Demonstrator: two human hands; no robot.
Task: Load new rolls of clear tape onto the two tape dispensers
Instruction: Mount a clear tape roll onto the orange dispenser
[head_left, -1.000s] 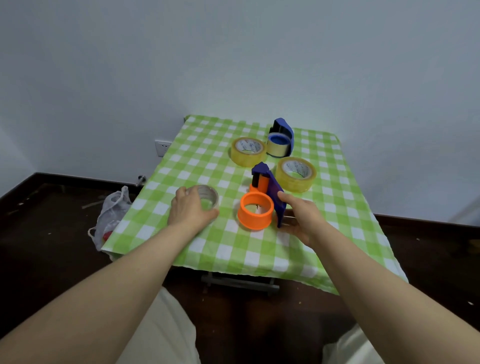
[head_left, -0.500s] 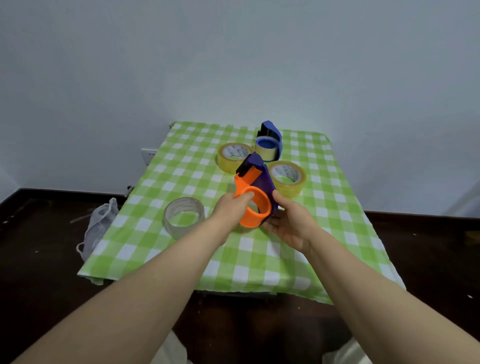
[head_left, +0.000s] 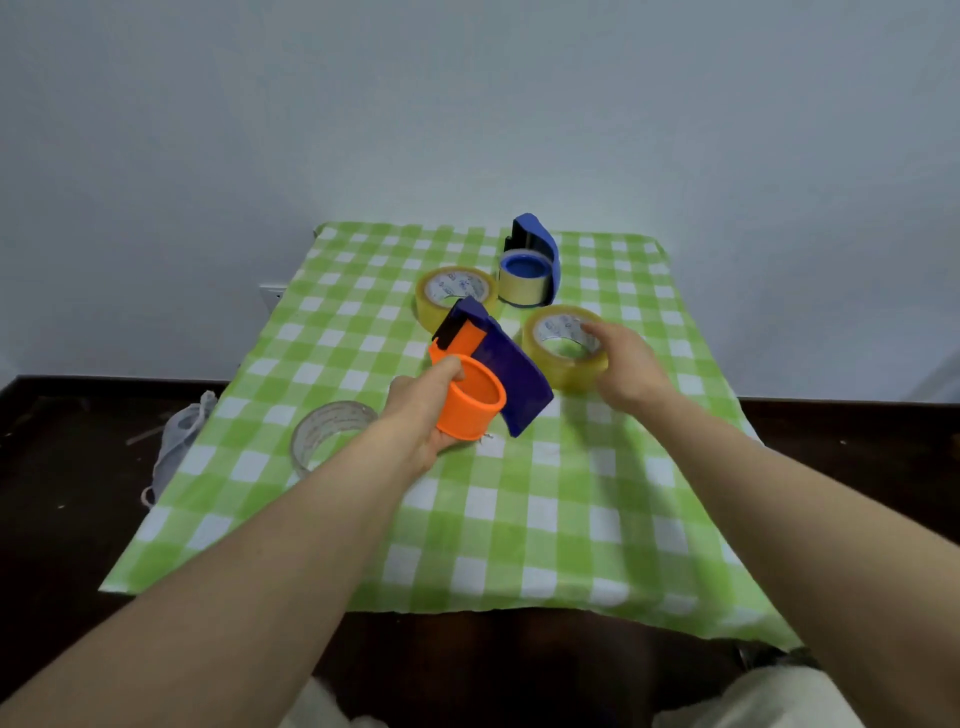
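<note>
Head view: left hand clamps the orange-and-purple dispenser, lifted off the desk near its middle. Right hand curls over a yellowish tape roll lying flat toward the right edge. Second roll and blue dispenser near the far edge; clear roll by the left edge

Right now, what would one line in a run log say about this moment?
left hand: holds orange-and-purple plastic tape dispenser, hub empty | right hand: on near yellowish clear tape roll | blue dispenser: carries roll
</note>
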